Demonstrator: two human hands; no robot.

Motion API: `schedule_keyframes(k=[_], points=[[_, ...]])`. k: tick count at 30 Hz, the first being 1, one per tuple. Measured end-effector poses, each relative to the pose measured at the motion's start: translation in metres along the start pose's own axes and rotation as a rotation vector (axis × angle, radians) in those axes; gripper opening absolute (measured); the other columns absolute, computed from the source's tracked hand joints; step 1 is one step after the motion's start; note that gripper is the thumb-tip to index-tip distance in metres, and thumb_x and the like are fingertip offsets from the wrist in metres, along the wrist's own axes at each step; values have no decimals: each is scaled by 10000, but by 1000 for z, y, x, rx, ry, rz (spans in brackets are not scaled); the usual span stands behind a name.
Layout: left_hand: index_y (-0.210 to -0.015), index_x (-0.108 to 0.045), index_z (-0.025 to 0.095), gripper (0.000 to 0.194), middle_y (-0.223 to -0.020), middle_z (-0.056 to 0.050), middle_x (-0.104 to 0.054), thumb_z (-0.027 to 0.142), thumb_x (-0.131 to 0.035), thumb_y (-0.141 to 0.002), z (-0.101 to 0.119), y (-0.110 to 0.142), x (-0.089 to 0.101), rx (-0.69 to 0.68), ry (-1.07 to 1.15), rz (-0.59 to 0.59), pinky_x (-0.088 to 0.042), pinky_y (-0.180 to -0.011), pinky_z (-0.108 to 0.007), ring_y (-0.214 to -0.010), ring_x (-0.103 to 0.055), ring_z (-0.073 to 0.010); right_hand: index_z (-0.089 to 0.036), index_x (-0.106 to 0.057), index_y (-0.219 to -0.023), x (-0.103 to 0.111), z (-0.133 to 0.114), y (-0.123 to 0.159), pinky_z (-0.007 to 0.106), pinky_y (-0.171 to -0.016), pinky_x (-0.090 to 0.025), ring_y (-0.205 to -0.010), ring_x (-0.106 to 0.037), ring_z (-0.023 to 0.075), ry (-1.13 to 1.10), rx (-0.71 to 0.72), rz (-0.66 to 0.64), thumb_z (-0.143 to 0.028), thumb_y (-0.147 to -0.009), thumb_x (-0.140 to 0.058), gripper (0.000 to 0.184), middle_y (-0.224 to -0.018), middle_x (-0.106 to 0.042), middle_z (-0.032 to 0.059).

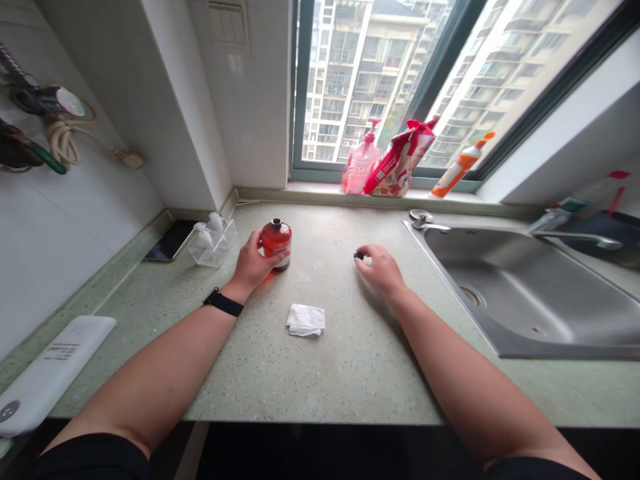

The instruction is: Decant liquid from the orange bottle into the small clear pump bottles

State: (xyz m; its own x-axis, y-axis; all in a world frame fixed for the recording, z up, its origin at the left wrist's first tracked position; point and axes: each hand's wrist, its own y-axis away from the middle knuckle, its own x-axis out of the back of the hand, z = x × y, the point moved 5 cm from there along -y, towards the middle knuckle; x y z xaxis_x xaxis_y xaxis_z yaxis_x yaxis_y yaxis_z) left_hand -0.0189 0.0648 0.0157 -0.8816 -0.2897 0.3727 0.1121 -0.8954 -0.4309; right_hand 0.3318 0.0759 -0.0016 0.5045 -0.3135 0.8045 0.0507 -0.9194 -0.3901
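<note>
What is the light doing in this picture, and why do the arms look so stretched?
Head view: daylight through the window leaves the buildings outside pale; a soft shadow lies beside the right forearm, and a reddish glow falls on the counter by the bottle. Same head view: the arms broaden toward the lower corners, probably from closeness and a wide lens.

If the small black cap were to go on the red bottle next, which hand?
Right, I'd say. The right hand already pinches the small black cap in its fingertips, while the left hand grips the red bottle, keeping it upright.
</note>
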Motion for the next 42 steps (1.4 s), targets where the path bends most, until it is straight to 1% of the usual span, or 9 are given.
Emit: schedule_keyframes(k=[5,8,11,15,18,24,32,38,42], points=[[-1304,-650,215,670,-1196,-92,-769,518,-923,-773,22,13,4,-67,19,-30,-570,-977,-390,-1051,-728,-263,-245,-748,-1050,9,-24,6,446,-958,-549,-976,-686,259,-312,60,0,-384,-926,-601,238,-1042,-728,86],[-1320,-651,217,685,-1207,-87,-763,544,-916,-780,39,27,1,-118,31,-80,-564,-1000,-385,-1077,-722,-260,-252,-733,-1053,8,-38,13,434,-956,-552,-1005,-688,246,-587,5,-37,-487,-919,-662,279,-1069,-725,70],[-1337,-657,218,698,-1197,-87,-769,552,-918,-783,53,40,-5,-178,19,-119,-560,-1011,-395,-1062,-719,-258,-267,-689,-1023,6,-54,21,416,-947,-550,-992,-678,228,-854,-73,-37,-556,-849,-787,351,-1022,-718,35],[-1342,-657,216,686,-1268,-106,-764,540,-913,-795,62,50,-14,-275,23,-151,-565,-1032,-423,-1098,-722,-268,-271,-658,-905,6,-80,30,376,-956,-559,-996,-696,198,-1156,-158,-4,-511,-750,-922,389,-1027,-734,4],[-1355,-651,224,691,-1295,-115,-758,540,-914,-800,65,54,-19,-348,10,-148,-571,-1039,-449,-1130,-727,-285,-274,-676,-869,9,-98,36,368,-973,-573,-1000,-722,185,-1279,-168,39,-481,-742,-951,367,-1001,-751,-9],[-1377,-636,248,692,-1264,-113,-764,510,-927,-807,71,58,-23,-458,-68,-157,-579,-1018,-482,-1131,-736,-305,-293,-726,-919,19,-118,42,435,-1025,-608,-1065,-764,219,-1270,-6,91,-461,-797,-938,296,-1057,-811,12],[-1381,-624,257,706,-1269,-99,-765,487,-944,-794,75,61,-24,-467,-152,-198,-559,-1003,-493,-1128,-727,-318,-296,-769,-1043,28,-120,49,492,-1088,-584,-1136,-767,245,-982,214,110,-362,-919,-842,159,-1123,-823,38],[-1357,-649,252,687,-1226,-93,-776,492,-944,-785,75,60,-24,-469,-123,-207,-560,-979,-469,-1083,-735,-304,-288,-769,-1010,31,-118,48,501,-1058,-595,-1124,-778,255,-953,241,98,-337,-919,-837,124,-1125,-833,47],[-1354,-667,247,674,-1221,-91,-777,451,-947,-775,77,60,-23,-459,-51,-261,-564,-980,-445,-1077,-738,-290,-287,-781,-991,33,-118,46,494,-1041,-599,-1118,-776,251,-965,253,39,-347,-926,-831,101,-1127,-837,49]])
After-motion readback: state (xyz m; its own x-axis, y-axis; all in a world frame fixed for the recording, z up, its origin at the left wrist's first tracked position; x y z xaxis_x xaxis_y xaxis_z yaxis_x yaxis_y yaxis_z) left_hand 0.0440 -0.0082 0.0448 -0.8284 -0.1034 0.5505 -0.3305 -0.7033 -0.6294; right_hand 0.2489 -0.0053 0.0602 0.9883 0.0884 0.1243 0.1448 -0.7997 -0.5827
